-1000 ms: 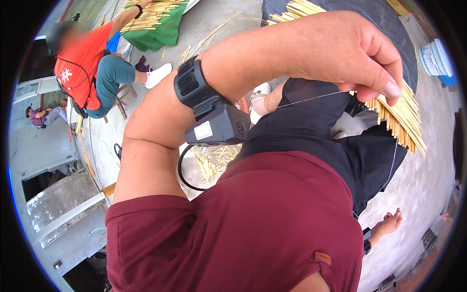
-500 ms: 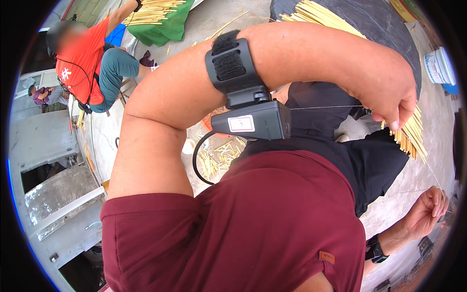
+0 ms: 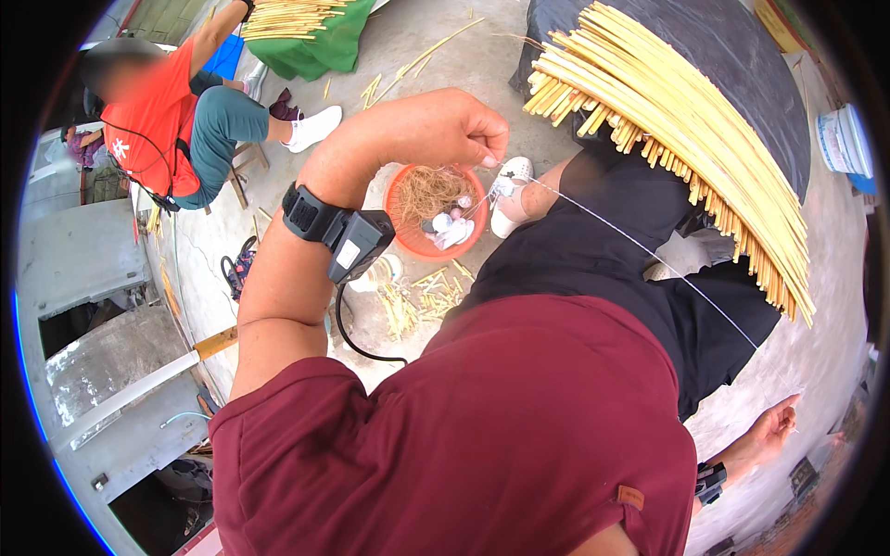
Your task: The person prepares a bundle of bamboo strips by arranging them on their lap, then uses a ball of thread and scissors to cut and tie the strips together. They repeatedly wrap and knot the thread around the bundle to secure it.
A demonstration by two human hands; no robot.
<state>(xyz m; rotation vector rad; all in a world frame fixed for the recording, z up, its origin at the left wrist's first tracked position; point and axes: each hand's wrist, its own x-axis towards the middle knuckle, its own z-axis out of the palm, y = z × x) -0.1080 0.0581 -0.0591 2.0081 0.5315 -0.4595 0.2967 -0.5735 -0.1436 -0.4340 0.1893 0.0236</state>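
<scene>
My left hand (image 3: 454, 130) is raised above an orange basket, its thumb and fingers pinched on a thin white string (image 3: 649, 250). The string slants taut across my dark trousers toward the lower right, then fades against the pale floor. Thin strands also hang from this hand toward the basket. My right hand (image 3: 768, 432) is held low at the far right, its fingers closed with a small white bit of string at the tips. A wide row of yellow straw stalks (image 3: 686, 111) lies over my lap on a dark sheet, its cut ends toward me.
The orange basket (image 3: 394, 206) holds brown fibre and white balls. Cut stalk pieces (image 3: 408, 310) litter the floor beside it. A person in a red shirt (image 3: 158, 111) sits at the left near more stalks on a green cloth (image 3: 324, 46). A white bucket (image 3: 842, 139) stands far right.
My left hand has swung from the stalks at the right to above the basket, drawing the string with it. My right hand has dropped down and leftward.
</scene>
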